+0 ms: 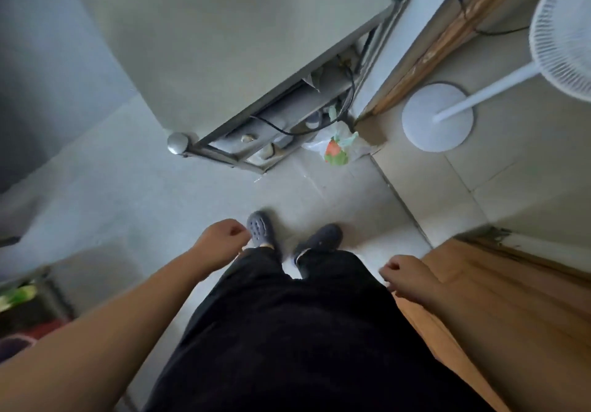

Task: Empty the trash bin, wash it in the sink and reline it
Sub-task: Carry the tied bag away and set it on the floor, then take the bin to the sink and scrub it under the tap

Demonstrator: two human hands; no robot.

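I look straight down at my legs and dark clogs on a pale tiled floor. My left hand [224,237] hangs beside my left leg, fingers loosely curled, holding nothing. My right hand [406,275] hangs by my right leg, also loosely curled with nothing in it. A clear plastic bag [335,147] with red and green contents lies on the floor ahead, at the foot of a metal-framed table [224,47]. No trash bin or sink shows in the head view.
Cables and small items sit under the metal-framed table. A white standing fan [438,117] has its round base on the floor at the right, past a wooden door frame [425,56]. A wooden door [499,287] is at the lower right. Blurred dark objects lie at the lower left.
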